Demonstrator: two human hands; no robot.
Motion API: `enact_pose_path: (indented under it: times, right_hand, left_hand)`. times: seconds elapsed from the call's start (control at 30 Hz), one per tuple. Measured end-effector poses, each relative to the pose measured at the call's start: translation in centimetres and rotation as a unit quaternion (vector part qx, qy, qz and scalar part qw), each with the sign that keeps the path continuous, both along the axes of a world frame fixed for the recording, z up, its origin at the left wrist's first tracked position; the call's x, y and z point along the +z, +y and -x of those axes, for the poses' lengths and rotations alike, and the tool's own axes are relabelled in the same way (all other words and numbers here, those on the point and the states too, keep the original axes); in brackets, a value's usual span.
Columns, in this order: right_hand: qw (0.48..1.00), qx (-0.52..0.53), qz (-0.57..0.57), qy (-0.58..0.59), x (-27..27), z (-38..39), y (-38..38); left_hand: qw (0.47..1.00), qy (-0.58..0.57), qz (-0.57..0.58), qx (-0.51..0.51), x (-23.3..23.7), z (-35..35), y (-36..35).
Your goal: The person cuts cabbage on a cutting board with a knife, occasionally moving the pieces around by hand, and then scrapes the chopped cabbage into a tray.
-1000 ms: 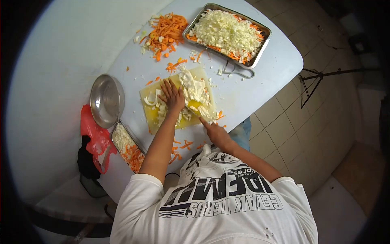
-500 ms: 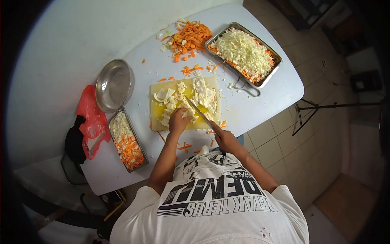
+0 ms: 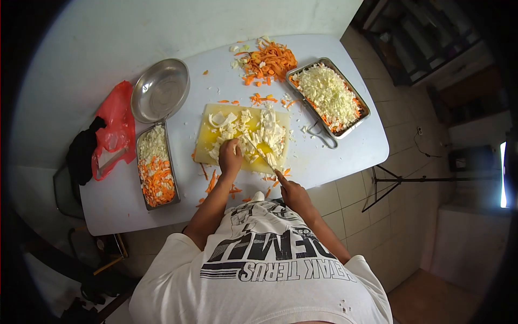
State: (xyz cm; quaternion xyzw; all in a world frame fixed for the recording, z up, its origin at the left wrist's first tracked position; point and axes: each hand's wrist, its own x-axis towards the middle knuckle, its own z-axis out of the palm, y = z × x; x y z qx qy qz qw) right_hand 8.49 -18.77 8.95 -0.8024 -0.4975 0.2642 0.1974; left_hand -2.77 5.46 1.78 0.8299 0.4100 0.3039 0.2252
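My right hand [image 3: 294,193] grips the handle of a kitchen knife [image 3: 263,155], whose blade points away from me across the cutting board. To its left, my left hand [image 3: 230,156] has its fingers curled down on pieces of chopped cabbage; exactly what lies under the fingertips is hidden. The yellowish cutting board [image 3: 203,136] carries pale cabbage pieces [image 3: 272,129] on both sides of the blade. Shredded carrot bits lie along the board's near edge.
A pile of carrot strips [image 3: 272,60] lies at the back. Metal trays of shredded cabbage and carrot stand right [image 3: 368,112] and left [image 3: 177,189]. A steel bowl [image 3: 160,89], a strainer-like handle [image 3: 326,141] and a red plastic bag [image 3: 116,121] are also on the table [image 3: 350,154].
The head view has tilted and turned, shifting the table within it. My left hand sits slightly further left of the blade. My right hand still holds the knife over the board.
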Motion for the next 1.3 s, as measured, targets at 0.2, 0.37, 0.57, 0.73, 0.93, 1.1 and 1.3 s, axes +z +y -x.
enact_pose_path:
  times: [0.2, 0.37, 0.57, 0.73, 0.93, 1.1, 1.3]
  right_hand:
    - [0.993, -0.070, -0.086, 0.048, 2.4, -1.5, -3.9]
    - [0.993, -0.083, -0.060, 0.059, 1.9, -4.9, -7.2]
    - [0.997, -0.008, -0.058, 0.042, 2.0, -8.3, -7.2]
    - [0.994, 0.059, -0.052, 0.074, 2.3, -7.5, -6.1]
    - [0.994, 0.081, 0.017, 0.072, 2.0, -6.2, -5.9]
    - [0.996, 0.056, 0.054, 0.048, -2.3, -3.8, -3.0]
    - [0.996, 0.031, 0.025, 0.078, -2.8, -4.1, -1.4]
  left_hand:
    - [0.979, 0.059, 0.181, -0.076, 3.7, -0.9, -2.3]
    - [0.967, 0.190, 0.137, -0.099, 3.3, -3.8, -8.0]
    - [0.985, 0.091, 0.099, -0.107, 0.0, -3.1, -7.9]
    - [0.990, 0.033, 0.106, -0.086, 0.1, -2.5, -8.5]
    - [0.989, 0.006, 0.142, -0.049, -0.8, -2.6, -8.5]
    - [0.988, -0.005, 0.139, -0.073, -0.8, -2.4, -7.9]
    - [0.987, -0.027, 0.146, -0.054, -0.7, -2.3, -7.5]
